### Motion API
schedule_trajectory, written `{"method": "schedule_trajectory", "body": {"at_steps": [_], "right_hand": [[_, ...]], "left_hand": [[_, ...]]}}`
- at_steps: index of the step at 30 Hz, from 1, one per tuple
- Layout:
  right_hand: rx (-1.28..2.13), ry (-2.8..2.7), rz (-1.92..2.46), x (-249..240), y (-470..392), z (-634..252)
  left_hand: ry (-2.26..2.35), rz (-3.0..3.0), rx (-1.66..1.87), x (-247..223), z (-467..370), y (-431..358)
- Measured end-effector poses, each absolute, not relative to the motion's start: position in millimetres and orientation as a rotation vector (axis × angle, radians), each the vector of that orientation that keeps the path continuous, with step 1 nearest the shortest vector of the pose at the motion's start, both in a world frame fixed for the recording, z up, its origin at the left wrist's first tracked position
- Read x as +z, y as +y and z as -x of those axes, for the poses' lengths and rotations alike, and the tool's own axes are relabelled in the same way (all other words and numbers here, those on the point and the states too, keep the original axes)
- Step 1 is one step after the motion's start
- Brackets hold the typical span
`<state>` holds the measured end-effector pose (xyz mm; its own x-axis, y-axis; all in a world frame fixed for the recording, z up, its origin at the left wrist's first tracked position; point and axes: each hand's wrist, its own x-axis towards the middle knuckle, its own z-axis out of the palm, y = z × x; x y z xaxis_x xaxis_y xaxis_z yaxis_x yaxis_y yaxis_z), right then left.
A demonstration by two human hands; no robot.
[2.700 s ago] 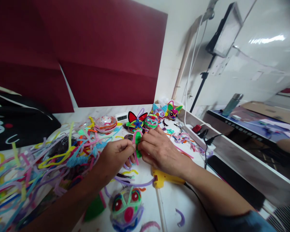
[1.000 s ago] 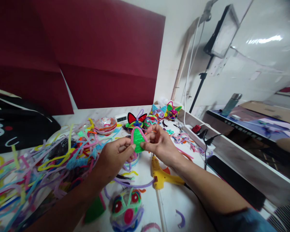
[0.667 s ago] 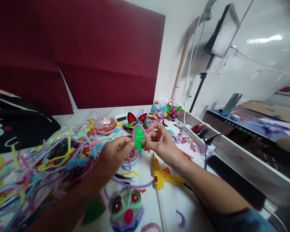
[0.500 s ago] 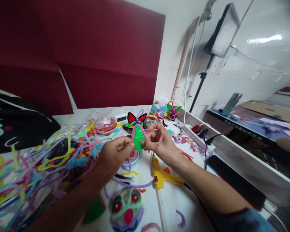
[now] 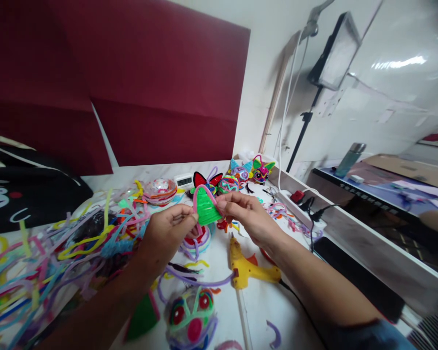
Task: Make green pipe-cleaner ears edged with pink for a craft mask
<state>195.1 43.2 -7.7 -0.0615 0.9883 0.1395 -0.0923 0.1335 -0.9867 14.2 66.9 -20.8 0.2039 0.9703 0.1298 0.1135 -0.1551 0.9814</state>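
Between my two hands, raised over the table, is a green ear-shaped piece (image 5: 206,210) edged with a pink pipe cleaner. My left hand (image 5: 173,226) pinches its lower left edge between thumb and fingers. On the right edge, my right hand (image 5: 241,209) is closed on the pink border. Below the hands lies a yellow hot glue gun (image 5: 239,262) with a clear glue stick in its back end. A clear ball (image 5: 192,316) with red eyes, a pink nose and pipe-cleaner trim sits near the front. Another green piece (image 5: 143,316) is partly hidden behind my left forearm.
Loose pipe cleaners (image 5: 58,262) are heaped on the left beside a black bag (image 5: 29,194). Decorated balls (image 5: 261,170) stand at the back. A power strip (image 5: 302,211), a dark phone (image 5: 357,279) and a lamp stand (image 5: 302,131) are on the right.
The green piece has tilted and turned, showing a wider face, and shifted slightly left. My right hand's fingers have moved from its front onto the right edge. My left hand keeps its pinch.
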Motion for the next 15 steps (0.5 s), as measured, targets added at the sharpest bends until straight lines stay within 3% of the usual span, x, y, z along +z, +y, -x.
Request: {"method": "schedule_trajectory", "body": {"at_steps": [15], "right_hand": [[1.288, -1.226, 0.995, -14.2, 47.5, -197.2]], "left_hand": [[1.000, -1.369, 1.079, -15.2, -15.6, 62.4]]}}
